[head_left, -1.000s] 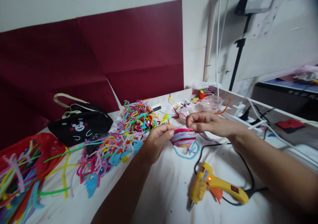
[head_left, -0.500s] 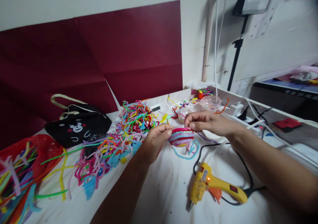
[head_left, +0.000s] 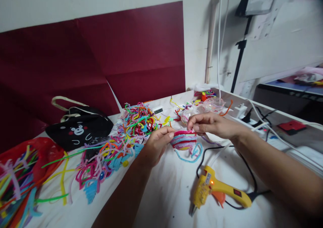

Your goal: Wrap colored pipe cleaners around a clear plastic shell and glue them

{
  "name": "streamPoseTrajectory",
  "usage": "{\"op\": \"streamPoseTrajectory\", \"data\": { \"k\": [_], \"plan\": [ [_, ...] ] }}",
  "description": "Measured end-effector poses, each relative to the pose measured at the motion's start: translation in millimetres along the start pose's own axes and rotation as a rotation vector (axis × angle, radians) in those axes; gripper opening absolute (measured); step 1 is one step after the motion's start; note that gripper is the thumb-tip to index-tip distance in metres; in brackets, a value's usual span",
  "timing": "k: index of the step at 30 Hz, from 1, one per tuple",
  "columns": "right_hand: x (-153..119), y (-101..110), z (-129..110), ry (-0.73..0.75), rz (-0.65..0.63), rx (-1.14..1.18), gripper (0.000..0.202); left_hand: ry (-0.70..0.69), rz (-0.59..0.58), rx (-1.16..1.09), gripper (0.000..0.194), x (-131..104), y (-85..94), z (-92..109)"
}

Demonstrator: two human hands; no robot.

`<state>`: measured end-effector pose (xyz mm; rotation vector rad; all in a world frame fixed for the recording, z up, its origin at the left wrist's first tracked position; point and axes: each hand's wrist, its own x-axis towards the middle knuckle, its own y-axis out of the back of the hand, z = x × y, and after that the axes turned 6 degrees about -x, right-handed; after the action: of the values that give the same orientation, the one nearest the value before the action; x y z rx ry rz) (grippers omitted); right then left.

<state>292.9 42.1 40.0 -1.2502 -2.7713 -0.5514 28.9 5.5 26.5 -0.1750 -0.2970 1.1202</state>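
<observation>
Between my hands is a rounded piece wound with pink, red, blue and lilac pipe cleaners. My left hand pinches its left edge with thumb and fingers. At its upper right edge, my right hand is closed, thumb against the fingertips, gripping the rim. A light blue pipe cleaner curls in a loop from the bottom of the piece. Closer to me on the table lies a yellow glue gun, its small orange light lit and its nozzle pointing towards me.
Left of my hands spreads a heap of colourful pipe cleaners. A black bag and a red plastic bag of pipe cleaners lie further left. Clear plastic pieces sit behind my right hand. Cables run to a power strip at right.
Almost nothing differs. Both hands keep their hold on the wound piece, with only a slight shift of the fingers.
</observation>
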Motion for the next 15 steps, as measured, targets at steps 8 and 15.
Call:
{"op": "streamPoseTrajectory", "data": {
  "k": [8, 15],
  "plan": [
    [0.8, -4.7, -7.2, 0.023, -0.025, -0.160, 0.047, -0.039, 0.004, 0.214, 0.032, -2.1, 2.1, -0.6],
    [2.1, -2.9, -3.6, 0.024, -0.006, -0.213, 0.046, -0.079, -0.020, 0.354, 0.026, -2.2, 1.2, 0.2]
  ]
}}
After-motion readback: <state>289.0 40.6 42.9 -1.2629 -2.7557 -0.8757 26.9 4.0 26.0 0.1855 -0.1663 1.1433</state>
